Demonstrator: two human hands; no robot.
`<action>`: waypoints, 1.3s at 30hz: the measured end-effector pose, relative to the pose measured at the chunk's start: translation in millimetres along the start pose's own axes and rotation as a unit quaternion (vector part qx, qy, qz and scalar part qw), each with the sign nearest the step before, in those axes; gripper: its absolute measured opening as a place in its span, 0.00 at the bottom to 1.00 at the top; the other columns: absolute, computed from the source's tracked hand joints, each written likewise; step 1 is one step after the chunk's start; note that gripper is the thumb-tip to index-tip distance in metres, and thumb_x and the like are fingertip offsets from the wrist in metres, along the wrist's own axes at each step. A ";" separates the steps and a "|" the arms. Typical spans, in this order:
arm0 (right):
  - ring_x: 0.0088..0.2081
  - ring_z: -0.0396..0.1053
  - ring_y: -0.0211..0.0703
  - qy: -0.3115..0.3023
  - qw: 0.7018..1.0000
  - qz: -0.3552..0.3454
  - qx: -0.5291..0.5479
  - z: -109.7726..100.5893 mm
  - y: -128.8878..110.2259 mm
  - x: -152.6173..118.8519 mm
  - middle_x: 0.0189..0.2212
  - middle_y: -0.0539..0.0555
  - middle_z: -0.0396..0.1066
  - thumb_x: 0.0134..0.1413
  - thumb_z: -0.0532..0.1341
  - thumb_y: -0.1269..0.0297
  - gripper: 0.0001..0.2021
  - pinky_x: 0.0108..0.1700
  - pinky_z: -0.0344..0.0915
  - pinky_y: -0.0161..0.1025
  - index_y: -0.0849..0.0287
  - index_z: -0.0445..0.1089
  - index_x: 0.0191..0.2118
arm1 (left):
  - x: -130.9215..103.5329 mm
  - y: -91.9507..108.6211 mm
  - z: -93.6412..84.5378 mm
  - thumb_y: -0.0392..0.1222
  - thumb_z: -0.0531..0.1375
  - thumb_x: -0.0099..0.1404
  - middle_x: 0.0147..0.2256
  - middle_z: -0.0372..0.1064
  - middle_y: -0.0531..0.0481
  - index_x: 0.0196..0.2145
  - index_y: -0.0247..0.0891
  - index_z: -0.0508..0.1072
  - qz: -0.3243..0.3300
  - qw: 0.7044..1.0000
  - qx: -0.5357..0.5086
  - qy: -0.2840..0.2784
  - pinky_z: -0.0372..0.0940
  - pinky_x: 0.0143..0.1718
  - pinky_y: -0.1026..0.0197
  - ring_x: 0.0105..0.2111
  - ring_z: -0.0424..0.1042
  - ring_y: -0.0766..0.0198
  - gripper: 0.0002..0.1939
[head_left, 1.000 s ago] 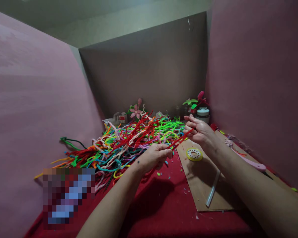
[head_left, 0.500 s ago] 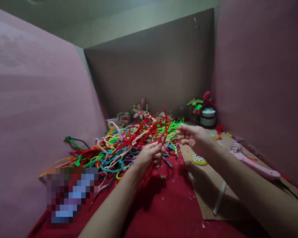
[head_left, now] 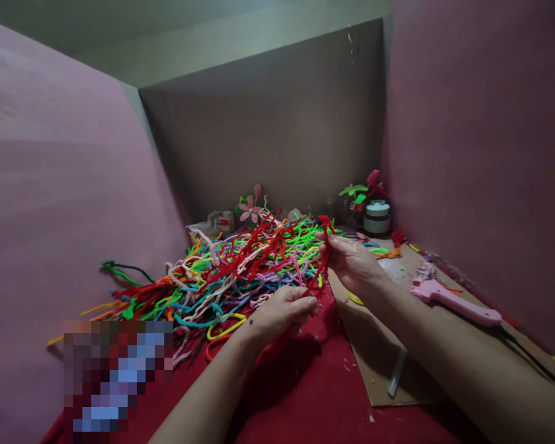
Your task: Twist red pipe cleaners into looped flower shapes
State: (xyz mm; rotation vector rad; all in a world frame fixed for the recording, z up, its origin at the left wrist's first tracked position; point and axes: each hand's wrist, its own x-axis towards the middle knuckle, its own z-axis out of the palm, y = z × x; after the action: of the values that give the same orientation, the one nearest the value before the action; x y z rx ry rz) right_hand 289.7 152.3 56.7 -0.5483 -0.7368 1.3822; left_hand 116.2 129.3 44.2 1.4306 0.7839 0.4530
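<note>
Red pipe cleaners (head_left: 326, 253) stretch between my two hands in the middle of the view. My left hand (head_left: 289, 311) is closed round their lower part, and a little red shows below it. Higher up and to the right, my right hand (head_left: 346, 256) pinches the upper part, where the red ends bunch above the fingers. How many strands there are I cannot tell. Behind and left of my hands lies a big tangled heap of pipe cleaners (head_left: 231, 265) in green, red, white, blue, pink and orange.
On the right, a cardboard sheet (head_left: 363, 357) carries a pink glue gun (head_left: 462, 302) with a black cord and a clear glue stick (head_left: 398, 373). A lidded jar (head_left: 377, 217) and pipe-cleaner flowers (head_left: 250, 211) stand at the back. Scraps litter the red cloth (head_left: 324, 394).
My right hand, open and apart before, has closed on the upper part of the red pipe cleaners. My left hand has shifted slightly right and down. The view has turned slightly right.
</note>
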 end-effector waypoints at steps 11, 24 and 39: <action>0.21 0.63 0.34 0.026 0.998 0.025 0.059 -1.6 -18.5 1.8 0.17 0.49 0.63 0.54 0.53 0.74 0.08 0.27 0.65 0.35 0.64 0.67 0.26 | -1.4 -0.9 -3.0 0.50 0.53 0.59 0.16 0.45 0.61 0.25 0.37 0.61 0.030 0.996 0.088 0.017 0.44 0.16 0.68 0.15 0.44 0.74 0.14; 0.10 0.43 0.28 0.130 0.969 0.056 0.201 -18.8 -47.0 12.2 0.10 0.42 0.45 0.57 0.43 0.79 0.14 0.12 0.45 0.27 0.58 0.52 0.23 | -0.8 -7.0 -8.8 0.45 0.48 0.63 0.22 0.56 0.54 0.25 0.40 0.59 0.143 0.849 0.482 0.162 0.41 0.24 0.64 0.20 0.49 0.68 0.11; 0.27 0.69 0.39 0.067 0.987 0.040 0.140 -7.5 -21.0 10.0 0.25 0.54 0.69 0.52 0.52 0.76 0.06 0.26 0.67 0.36 0.61 0.63 0.30 | -1.0 7.6 -13.7 0.46 0.49 0.60 0.19 0.50 0.58 0.23 0.38 0.57 0.113 0.941 0.261 0.183 0.49 0.22 0.68 0.19 0.50 0.72 0.12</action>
State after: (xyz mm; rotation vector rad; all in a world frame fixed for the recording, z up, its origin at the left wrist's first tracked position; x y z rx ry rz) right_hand 309.6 160.1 68.4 -0.4468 -0.4075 1.4786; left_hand 107.1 139.1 52.4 1.9773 1.0972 0.7391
